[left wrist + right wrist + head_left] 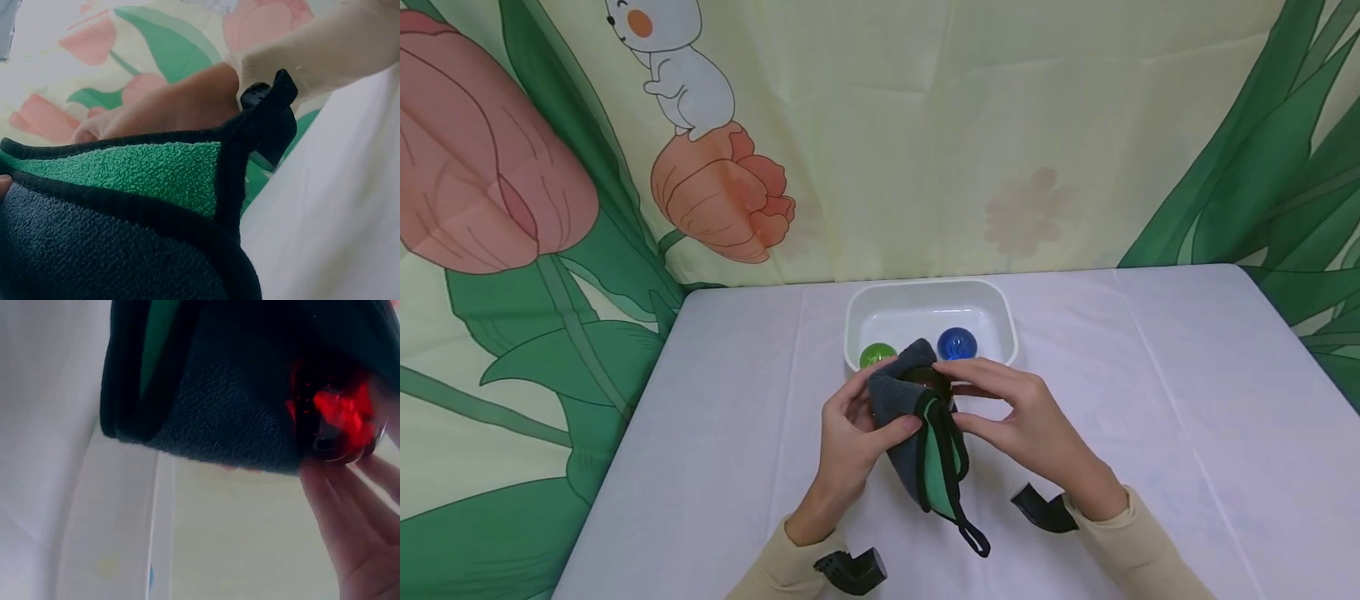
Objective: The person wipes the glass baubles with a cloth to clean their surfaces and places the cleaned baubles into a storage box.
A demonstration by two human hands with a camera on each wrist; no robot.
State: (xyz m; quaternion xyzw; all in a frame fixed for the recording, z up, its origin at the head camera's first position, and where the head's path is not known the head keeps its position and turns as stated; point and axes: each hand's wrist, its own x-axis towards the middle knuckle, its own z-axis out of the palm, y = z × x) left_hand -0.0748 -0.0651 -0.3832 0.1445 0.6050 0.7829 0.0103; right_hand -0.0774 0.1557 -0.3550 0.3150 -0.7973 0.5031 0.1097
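Observation:
A folded cloth [898, 404], grey-blue on one face and green on the other, has black edging and a hanging loop. My left hand [848, 442] grips it with the thumb in front. A clear red ball [344, 415] is partly wrapped in the cloth, looking dark in the head view. Fingertips of my right hand [1030, 408] pinch this ball at its right side, as the right wrist view also shows. In the left wrist view the green face and black border of the cloth cover much of the left hand.
Just beyond the hands stands a white tray [925, 285] holding a green ball [877, 353] and a blue ball [957, 342]. A white cloth covers the table [737, 417]. Behind it hangs a printed curtain [1037, 125]. Black wrist cameras sit by both sleeves.

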